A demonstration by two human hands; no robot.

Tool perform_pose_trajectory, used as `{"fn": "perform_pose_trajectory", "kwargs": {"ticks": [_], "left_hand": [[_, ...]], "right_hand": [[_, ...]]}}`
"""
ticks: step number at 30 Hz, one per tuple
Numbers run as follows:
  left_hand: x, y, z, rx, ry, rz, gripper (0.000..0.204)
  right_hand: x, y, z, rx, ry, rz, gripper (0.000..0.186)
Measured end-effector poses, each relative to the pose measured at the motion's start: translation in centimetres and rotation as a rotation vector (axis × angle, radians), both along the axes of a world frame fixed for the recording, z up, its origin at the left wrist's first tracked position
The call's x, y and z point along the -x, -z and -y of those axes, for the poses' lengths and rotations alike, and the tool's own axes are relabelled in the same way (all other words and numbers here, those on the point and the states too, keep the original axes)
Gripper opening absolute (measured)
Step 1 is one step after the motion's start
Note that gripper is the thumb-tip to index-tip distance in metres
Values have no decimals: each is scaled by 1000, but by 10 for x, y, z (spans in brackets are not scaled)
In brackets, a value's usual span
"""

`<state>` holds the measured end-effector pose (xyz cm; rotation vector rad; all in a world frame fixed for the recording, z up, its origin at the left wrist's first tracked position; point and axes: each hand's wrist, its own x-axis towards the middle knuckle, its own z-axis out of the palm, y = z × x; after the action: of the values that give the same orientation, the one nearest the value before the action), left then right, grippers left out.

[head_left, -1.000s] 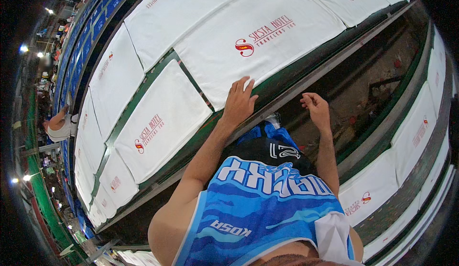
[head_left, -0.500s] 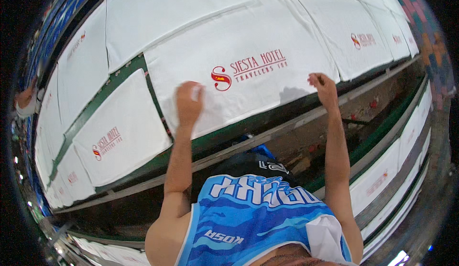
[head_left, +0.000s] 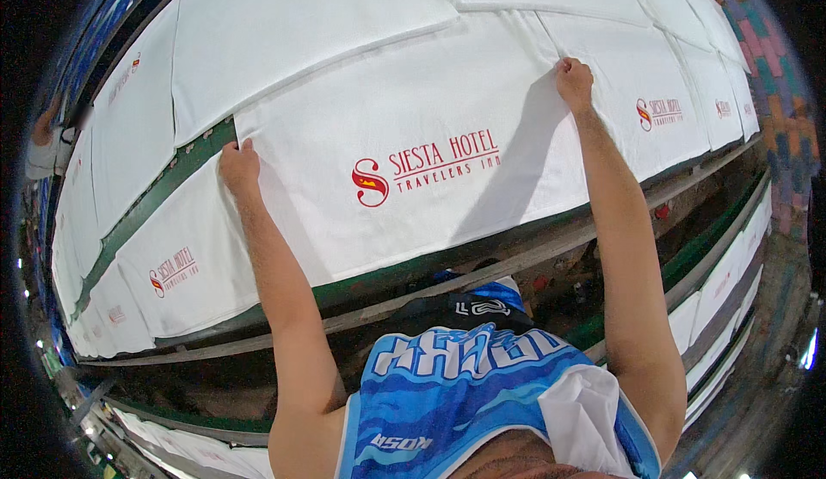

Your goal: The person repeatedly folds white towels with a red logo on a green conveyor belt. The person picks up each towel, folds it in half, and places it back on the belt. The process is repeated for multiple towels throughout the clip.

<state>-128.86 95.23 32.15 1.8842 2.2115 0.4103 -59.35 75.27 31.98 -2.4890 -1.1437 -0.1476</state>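
Head view: 2 arms stretched out. Left hand [head_left: 238, 162] and right hand [head_left: 574, 79] each pinch a far corner of the white printed towel [head_left: 413, 135], keeping it taut and flat on the green table [head_left: 202, 148] among neighbouring towels [head_left: 292, 40].

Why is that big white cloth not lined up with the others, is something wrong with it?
Nothing looks torn or spilled. The white towel lies flat under the left hand and right hand, which grip its far corners. It overlaps the neighbouring towel at the right, while green table shows at its left.
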Motion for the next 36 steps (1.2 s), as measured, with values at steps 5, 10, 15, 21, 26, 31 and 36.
{"fn": "perform_pose_trajectory", "kwargs": {"ticks": [5, 10, 15, 21, 26, 31, 36], "left_hand": [[22, 35, -28, 88, 26, -12, 42], [31, 70, -45, -25, 18, 214, 44], [50, 59, -40, -14, -95, 528, 45], [50, 55, -42, 69, -92, 694, 46], [60, 38, -16, -18, -226, 796, 37], [18, 43, -14, -199, -138, 1226, 29], [34, 5, 44, -291, -162, 1376, 29]], "right_hand": [[10, -5, -21, 149, 158, 5, 40], [-9, -13, -27, 275, 102, -3, 51], [19, -24, -46, 309, 124, -192, 57], [9, -10, -50, 328, 136, -331, 60], [14, 25, -56, 168, -32, -516, 53], [-82, 45, 2, -306, -97, -677, 43], [-1, -16, 41, -537, 94, -1160, 46]]}}
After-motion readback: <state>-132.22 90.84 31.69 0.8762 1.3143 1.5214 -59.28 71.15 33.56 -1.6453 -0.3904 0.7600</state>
